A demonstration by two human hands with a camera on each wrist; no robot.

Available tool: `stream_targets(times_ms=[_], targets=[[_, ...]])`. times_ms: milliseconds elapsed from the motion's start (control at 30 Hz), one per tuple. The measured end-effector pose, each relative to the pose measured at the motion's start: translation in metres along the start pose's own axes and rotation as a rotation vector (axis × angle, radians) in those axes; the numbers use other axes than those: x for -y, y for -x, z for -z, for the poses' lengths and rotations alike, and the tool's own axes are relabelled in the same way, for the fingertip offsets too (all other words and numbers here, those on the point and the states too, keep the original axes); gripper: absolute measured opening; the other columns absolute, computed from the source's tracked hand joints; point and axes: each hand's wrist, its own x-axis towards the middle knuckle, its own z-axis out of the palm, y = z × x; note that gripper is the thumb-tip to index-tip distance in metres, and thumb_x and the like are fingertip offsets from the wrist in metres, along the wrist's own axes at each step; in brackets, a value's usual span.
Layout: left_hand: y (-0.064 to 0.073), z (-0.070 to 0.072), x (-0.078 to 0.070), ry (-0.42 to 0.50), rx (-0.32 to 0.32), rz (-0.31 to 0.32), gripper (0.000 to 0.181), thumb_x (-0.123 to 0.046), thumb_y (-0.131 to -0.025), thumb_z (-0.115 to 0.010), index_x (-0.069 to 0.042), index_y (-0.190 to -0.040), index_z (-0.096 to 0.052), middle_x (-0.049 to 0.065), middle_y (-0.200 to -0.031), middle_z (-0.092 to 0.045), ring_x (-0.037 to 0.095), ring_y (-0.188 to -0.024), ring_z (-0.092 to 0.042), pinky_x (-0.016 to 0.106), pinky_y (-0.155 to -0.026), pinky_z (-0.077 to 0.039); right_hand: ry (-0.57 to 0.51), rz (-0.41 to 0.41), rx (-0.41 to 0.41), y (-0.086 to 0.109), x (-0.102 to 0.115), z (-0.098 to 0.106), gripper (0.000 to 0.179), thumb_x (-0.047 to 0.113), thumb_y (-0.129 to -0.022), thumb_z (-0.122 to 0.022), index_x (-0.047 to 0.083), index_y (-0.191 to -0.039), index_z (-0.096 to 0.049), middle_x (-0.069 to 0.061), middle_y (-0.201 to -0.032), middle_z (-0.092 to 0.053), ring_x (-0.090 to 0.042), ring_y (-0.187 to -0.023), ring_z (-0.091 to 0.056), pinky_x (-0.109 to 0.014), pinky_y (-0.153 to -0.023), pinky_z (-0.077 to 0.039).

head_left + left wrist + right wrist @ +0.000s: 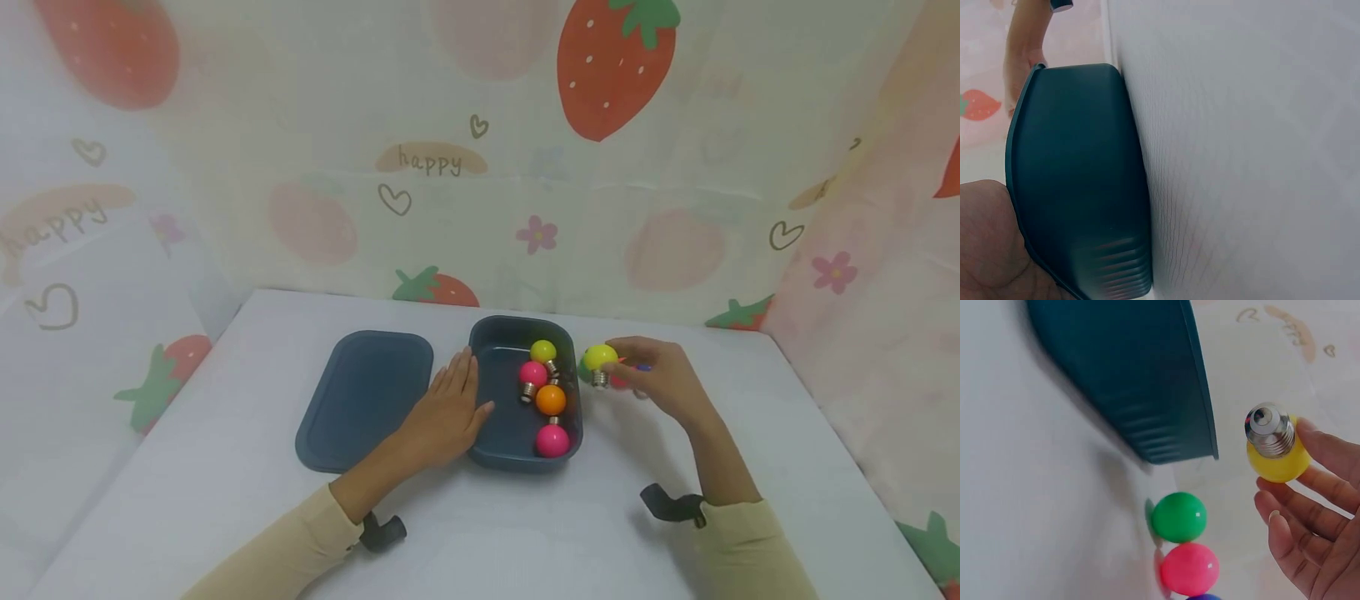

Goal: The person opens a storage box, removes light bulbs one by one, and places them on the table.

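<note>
A yellow light bulb (600, 357) is pinched between the thumb and fingers of my right hand (660, 377), just off the right side of a dark blue box (501, 421). In the right wrist view the bulb's metal screw base (1270, 430) points away from the palm. My left hand (441, 418) lies with straight fingers along the box's left rim. Inside the box, on its right side, are a yellow-green bulb (543, 352), an orange bulb (551, 400) and pink bulbs (552, 442).
Left of the box, a flat dark blue lid (366, 400) lies on the white table (510, 533). Behind my right hand, a green bulb (1179, 517), a pink bulb (1190, 569) and a blue bulb (1204, 597) stand in a row beside the box.
</note>
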Motion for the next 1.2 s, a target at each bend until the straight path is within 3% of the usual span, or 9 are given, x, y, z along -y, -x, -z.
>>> stream_targets(times_ms=[100, 267, 567, 733, 1000, 1200], targets=[[0.000, 0.001, 0.000, -0.002, 0.005, 0.002, 0.075, -0.045, -0.109, -0.036, 0.004, -0.160, -0.011, 0.018, -0.169, -0.003, 0.030, -0.156, -0.003, 0.045, -0.125, -0.009, -0.014, -0.010, -0.003, 0.000, -0.004, 0.003, 0.051, 0.044, -0.091, -0.076, 0.013, -0.131, -0.068, -0.009, -0.116, -0.072, -0.035, -0.092, -0.066, -0.041, -0.070, -0.060], [0.001, 0.002, -0.001, 0.004, 0.007, 0.002, 0.075, -0.044, -0.109, -0.037, 0.005, -0.160, -0.012, 0.019, -0.169, -0.003, 0.031, -0.156, -0.003, 0.046, -0.125, -0.010, 0.014, 0.020, -0.039, 0.001, -0.009, 0.011, 0.048, 0.041, -0.092, -0.075, 0.011, -0.130, -0.069, -0.009, -0.117, -0.073, -0.033, -0.093, -0.068, -0.039, -0.074, -0.057], [0.002, 0.005, -0.002, 0.006, 0.007, 0.000, 0.075, -0.044, -0.109, -0.038, 0.005, -0.160, -0.013, 0.019, -0.169, -0.004, 0.031, -0.156, -0.004, 0.047, -0.125, -0.011, 0.016, -0.011, -0.067, 0.004, -0.017, 0.027, 0.049, 0.042, -0.094, -0.072, 0.010, -0.131, -0.068, -0.010, -0.124, -0.071, -0.030, -0.112, -0.067, -0.034, -0.082, -0.055], [0.002, 0.004, -0.001, 0.001, 0.005, -0.002, 0.074, -0.044, -0.109, -0.038, 0.005, -0.160, -0.013, 0.019, -0.169, -0.005, 0.030, -0.156, -0.005, 0.046, -0.125, -0.011, 0.018, -0.029, -0.082, 0.005, -0.024, 0.034, 0.051, 0.043, -0.096, -0.070, 0.009, -0.133, -0.066, -0.013, -0.126, -0.070, -0.029, -0.109, -0.067, -0.029, -0.077, -0.057], [0.002, 0.003, -0.001, 0.010, 0.008, -0.002, 0.075, -0.043, -0.109, -0.039, 0.005, -0.160, -0.012, 0.019, -0.169, -0.004, 0.030, -0.156, -0.004, 0.045, -0.125, -0.010, 0.019, -0.059, -0.101, 0.008, -0.036, 0.043, 0.052, 0.042, -0.096, -0.070, 0.007, -0.134, -0.065, -0.018, -0.126, -0.068, -0.009, -0.096, -0.066, -0.031, -0.074, -0.060], [0.002, 0.004, -0.002, 0.014, 0.007, -0.002, 0.075, -0.042, -0.109, -0.040, 0.004, -0.160, -0.011, 0.019, -0.169, -0.004, 0.031, -0.156, -0.004, 0.045, -0.125, -0.010, 0.023, -0.080, -0.108, 0.010, -0.045, 0.051, 0.053, 0.042, -0.096, -0.070, 0.007, -0.135, -0.064, -0.019, -0.125, -0.068, -0.001, -0.092, -0.064, -0.030, -0.074, -0.060]])
